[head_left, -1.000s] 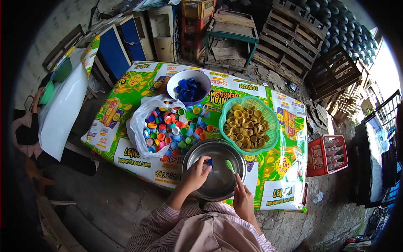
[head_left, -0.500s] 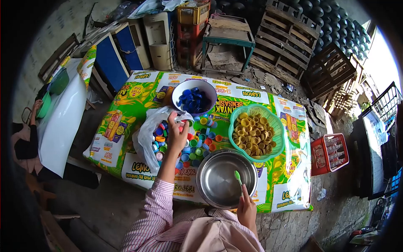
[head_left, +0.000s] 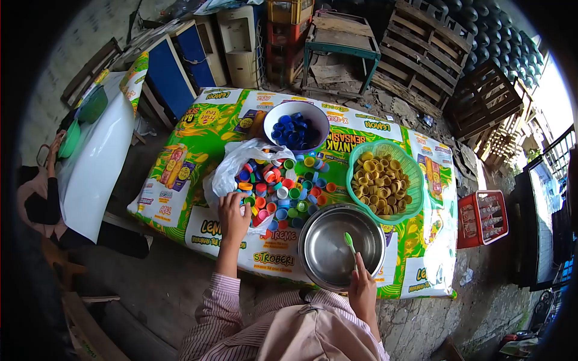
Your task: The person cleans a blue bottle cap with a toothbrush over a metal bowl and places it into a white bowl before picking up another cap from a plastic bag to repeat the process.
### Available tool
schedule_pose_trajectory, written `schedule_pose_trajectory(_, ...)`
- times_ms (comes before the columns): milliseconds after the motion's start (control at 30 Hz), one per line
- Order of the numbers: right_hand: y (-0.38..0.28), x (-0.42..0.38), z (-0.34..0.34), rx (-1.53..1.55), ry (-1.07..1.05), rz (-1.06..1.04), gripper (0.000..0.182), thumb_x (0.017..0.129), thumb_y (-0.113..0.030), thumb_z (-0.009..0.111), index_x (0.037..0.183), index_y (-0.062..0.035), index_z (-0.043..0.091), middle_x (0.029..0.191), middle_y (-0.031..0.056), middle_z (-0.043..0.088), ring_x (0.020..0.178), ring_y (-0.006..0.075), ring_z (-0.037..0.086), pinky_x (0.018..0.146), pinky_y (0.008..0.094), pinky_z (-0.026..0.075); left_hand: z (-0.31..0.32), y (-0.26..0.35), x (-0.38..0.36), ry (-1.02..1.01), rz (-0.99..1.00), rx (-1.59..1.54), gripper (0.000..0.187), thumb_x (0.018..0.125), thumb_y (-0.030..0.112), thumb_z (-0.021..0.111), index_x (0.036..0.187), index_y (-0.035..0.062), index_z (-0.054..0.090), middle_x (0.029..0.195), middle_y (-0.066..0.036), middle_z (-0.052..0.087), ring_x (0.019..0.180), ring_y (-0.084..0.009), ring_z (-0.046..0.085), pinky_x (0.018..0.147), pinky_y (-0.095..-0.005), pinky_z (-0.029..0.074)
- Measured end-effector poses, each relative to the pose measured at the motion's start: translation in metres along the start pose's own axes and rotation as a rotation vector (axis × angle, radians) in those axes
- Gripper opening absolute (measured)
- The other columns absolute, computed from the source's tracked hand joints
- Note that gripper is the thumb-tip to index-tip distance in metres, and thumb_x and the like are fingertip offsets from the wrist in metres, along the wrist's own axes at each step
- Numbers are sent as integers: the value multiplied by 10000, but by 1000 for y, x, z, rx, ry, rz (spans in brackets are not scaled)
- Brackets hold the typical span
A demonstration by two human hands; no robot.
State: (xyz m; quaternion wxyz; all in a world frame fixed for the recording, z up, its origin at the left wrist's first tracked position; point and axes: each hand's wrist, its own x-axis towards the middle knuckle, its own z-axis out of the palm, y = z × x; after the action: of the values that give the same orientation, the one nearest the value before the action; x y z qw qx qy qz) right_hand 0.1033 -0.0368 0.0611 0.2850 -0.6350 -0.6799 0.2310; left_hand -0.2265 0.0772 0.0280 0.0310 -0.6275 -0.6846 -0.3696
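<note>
My left hand (head_left: 233, 218) is at the near edge of a whitish plastic bag (head_left: 224, 174), fingers curled on its rim. Many bottle caps (head_left: 282, 192) in red, blue, green, white and orange lie in the bag's mouth and spill onto the table to its right. My right hand (head_left: 363, 290) holds a toothbrush (head_left: 350, 243) with a green head, upright over a steel bowl (head_left: 319, 240). Inside, the bowl looks bare. Dark blue caps (head_left: 295, 129) fill part of a white bowl (head_left: 320, 115) behind the bag. Yellow caps (head_left: 382, 183) sit in a mint-green basket (head_left: 415, 191).
A printed green and white sheet (head_left: 171, 204) covers the table. To the right on the floor stands a red crate (head_left: 481, 219). Another person's hand (head_left: 56, 144) touches a green basin (head_left: 69, 139) at far left. Wooden pallets (head_left: 421, 51) and a small table (head_left: 342, 27) stand behind.
My left hand has moved from the bag's far side down to its near edge, uncovering more caps. The toothbrush stays over the steel bowl. The view has shifted slightly.
</note>
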Motion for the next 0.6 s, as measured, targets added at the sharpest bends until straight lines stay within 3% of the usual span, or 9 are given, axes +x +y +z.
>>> schedule_pose_trajectory(200,-2,-2,-2,-9,15,-5,447,883,-76,476,1323,-120,410,748,158,571,562,318,563,494,395,424,30,-7,30,-140,-29,247,276,711,176,657,973,135,579,984,-41,541,956,-245,468,807,-387,355)
schedule_pose_trajectory(333,0,-3,-3,-3,23,4,440,883,-80,478,1317,-118,418,738,160,569,561,317,564,495,393,424,50,-8,43,-105,54,350,383,700,192,684,1069,151,587,988,-32,508,968,-227,446,820,-372,324)
schedule_pose_trajectory(600,0,-7,-12,-40,0,53,447,879,-71,480,1319,-106,411,747,167,573,567,326,567,503,397,427,60,-13,58,-171,8,415,389,670,220,726,1026,146,587,995,-43,495,997,-229,434,829,-374,326)
